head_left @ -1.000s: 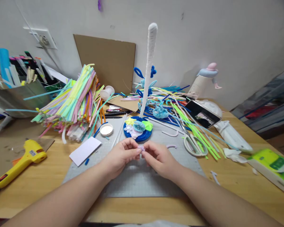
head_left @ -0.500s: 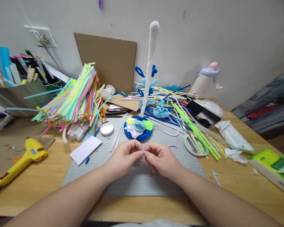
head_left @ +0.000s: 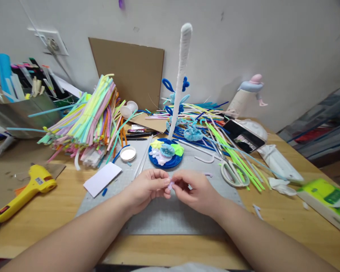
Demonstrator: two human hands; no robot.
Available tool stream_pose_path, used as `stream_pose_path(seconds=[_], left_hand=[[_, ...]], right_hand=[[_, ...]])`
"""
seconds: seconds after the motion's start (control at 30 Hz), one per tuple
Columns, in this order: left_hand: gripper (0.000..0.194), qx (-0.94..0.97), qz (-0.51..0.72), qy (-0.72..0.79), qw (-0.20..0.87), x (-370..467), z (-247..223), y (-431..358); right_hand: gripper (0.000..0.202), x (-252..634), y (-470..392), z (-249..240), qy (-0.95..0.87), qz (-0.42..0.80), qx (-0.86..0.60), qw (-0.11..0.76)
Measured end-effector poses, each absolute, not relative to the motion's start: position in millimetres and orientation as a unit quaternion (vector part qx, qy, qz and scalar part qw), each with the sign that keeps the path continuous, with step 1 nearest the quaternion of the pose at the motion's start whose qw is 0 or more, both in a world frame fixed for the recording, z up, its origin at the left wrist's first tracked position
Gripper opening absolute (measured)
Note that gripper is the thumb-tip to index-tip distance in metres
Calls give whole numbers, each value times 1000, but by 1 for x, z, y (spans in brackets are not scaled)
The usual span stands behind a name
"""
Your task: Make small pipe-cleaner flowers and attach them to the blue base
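A small piece of lilac pipe cleaner (head_left: 170,185) is pinched between both hands, mostly covered by the fingertips. My left hand (head_left: 150,187) grips it with thumb and forefinger. From the other side, my right hand (head_left: 195,190) pinches the same piece, fingers curled. Just beyond them stands a round blue base (head_left: 155,161) bearing yellow, green, white and light-blue fuzzy shapes. A tall white wrapped post (head_left: 182,64) rises behind it, with blue loops and leaves along its lower part. Under the hands lies a grey cutting mat (head_left: 170,223).
At left are a yellow glue gun (head_left: 25,192), a white card (head_left: 102,179) and a bundle of colored pipe cleaners (head_left: 90,117). Scissors (head_left: 234,174), loose green pipe cleaners (head_left: 243,162) and a phone (head_left: 243,136) lie at right. Cardboard (head_left: 130,71) leans on the wall.
The fingers have shifted around the lilac piece, showing more of it. My right hand has turned slightly, and its fingers are more curled.
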State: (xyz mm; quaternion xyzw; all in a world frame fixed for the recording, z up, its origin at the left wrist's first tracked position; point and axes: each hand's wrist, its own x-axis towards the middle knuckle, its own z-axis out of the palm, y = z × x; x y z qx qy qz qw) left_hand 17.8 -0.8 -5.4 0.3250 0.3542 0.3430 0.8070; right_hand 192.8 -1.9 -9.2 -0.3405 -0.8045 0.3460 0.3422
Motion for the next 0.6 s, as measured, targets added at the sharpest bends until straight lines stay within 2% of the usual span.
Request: stream_pose_path(seconds=[0.23,0.47,0.6], left_hand=[[18,305,333,370,812,21,-6,-2],[18,306,336,367,812,22,-8,-3],[18,310,367,359,800,23,-8,-3]], right_hand=[[14,192,-2,-13,-817,315,-347,335],[12,189,-3,-16,-791,362,-351,348],[4,188,-2,-17,-734,445,-372,354]])
